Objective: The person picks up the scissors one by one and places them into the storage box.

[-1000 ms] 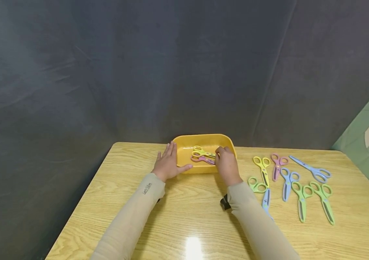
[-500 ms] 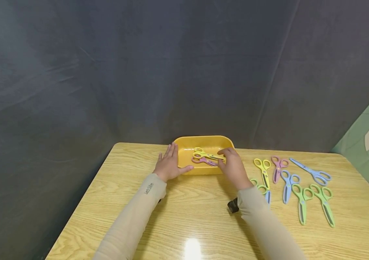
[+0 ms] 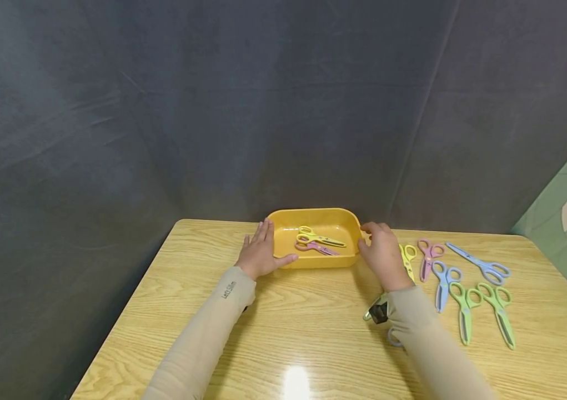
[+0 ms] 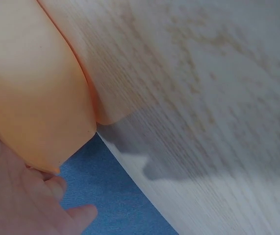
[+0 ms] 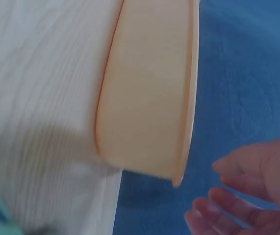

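A yellow plastic bin stands at the table's back edge. Inside it, yellow scissors lie across pink scissors. My left hand rests against the bin's left end, fingers straight and thumb over the front rim; the left wrist view shows the fingers at the bin's corner. Beside the right end is my right hand, fingers slightly bent and holding nothing. In the right wrist view a gap shows between its fingertips and the bin wall.
Several scissors lie to the right on the wooden table, among them pink, blue and green ones. Yellow scissors and green scissors are partly behind my right arm. A dark curtain hangs behind the table.
My right hand let go of the yellow scissors in the bin, lifted out and moved right to the bin's right end. The left hand stayed in place.
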### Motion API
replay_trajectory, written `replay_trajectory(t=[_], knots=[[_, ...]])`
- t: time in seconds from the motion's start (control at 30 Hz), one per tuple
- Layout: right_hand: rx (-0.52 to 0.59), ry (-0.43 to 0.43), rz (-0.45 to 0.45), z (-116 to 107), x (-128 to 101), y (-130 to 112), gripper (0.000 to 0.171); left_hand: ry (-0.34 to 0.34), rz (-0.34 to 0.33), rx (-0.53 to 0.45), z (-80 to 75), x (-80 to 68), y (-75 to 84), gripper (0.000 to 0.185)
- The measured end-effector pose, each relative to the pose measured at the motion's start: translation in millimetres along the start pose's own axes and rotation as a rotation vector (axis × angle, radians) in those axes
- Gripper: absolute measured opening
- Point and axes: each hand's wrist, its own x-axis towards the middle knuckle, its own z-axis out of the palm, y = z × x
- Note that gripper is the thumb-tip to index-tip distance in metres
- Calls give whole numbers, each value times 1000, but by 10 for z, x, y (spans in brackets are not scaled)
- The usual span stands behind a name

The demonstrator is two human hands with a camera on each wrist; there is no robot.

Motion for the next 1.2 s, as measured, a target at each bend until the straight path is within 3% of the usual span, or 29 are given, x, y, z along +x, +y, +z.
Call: replay_trajectory(t=[0.63,0.83,1.2], knots=[[-175,-254,168,-346,-126,431,34,13,4,-20,10,-7,-1,118],[-204,-325,215,-433,-96,577,16,23,13,-20,16,5,0,119],[-220,-410,335,-491,-110,754,16,18,-2,-22,42,40,28,119]])
